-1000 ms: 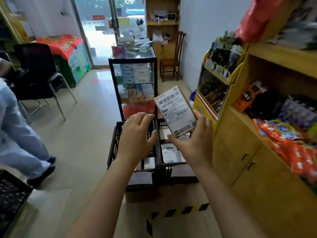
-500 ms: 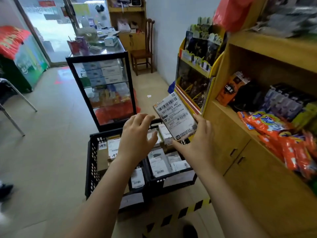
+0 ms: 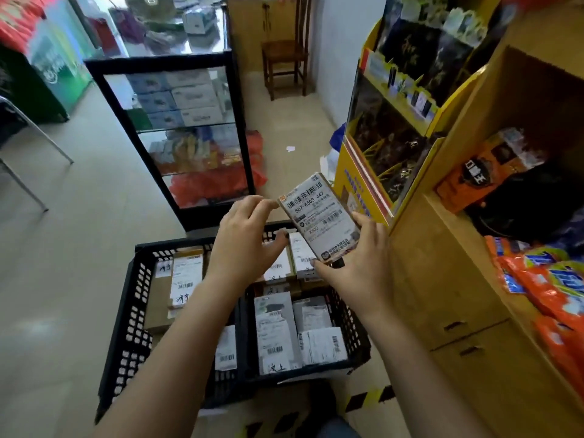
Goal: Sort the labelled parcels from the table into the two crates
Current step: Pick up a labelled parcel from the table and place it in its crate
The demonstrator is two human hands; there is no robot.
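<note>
Head cam: we're holding the parcel (image 3: 319,218) over the crates (image 3: 126,311).
R hand (image 3: 357,273) gripping its lower end, L hand (image 3: 245,245) loose, fingertips at top corner; we should be reading code before lowering it flat.

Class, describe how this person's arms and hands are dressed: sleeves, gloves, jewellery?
The left forearm and right forearm are bare to the frame's edge: no sleeves. The left hand and right hand show no gloves, rings, watch or bracelet.

left hand (image 3: 243,245) | fingertips now reach parcel (image 3: 319,216) corner (apart before) | crates (image 3: 132,311) fully in view
</note>
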